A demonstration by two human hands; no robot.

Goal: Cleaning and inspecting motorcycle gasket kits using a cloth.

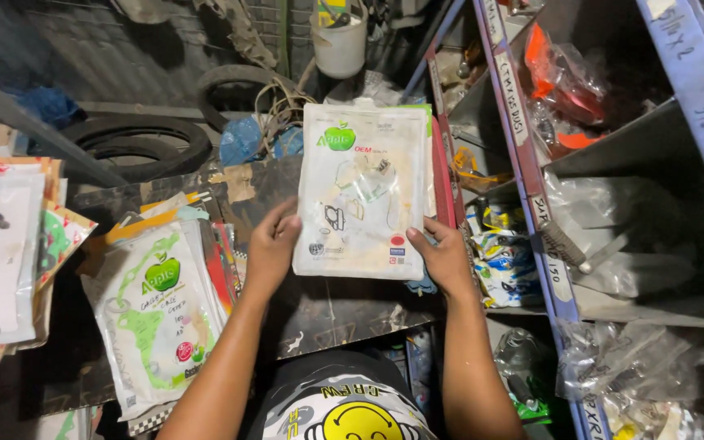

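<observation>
Clear plastic catches the light on the gasket packet (362, 191), so I hold it up flat before me, left hand (270, 244) and right hand (443, 259) each gripping a lower corner; similar packets (156, 314) lie stacked on the counter (336, 310) below.

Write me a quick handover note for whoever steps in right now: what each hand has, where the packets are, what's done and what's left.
Left hand: grips the left edge of the flat white packet, which has a green apple mark.
Right hand: grips the same packet's lower right corner.
The packet is held up over the dark worktop, in front of the blue metal shelving.
Done, as it looks: a stack of similar packets lies at left on the worktop, with another pile at far left.
Left: the held packet is not yet set down anywhere; bagged parts sit by the shelf.
</observation>
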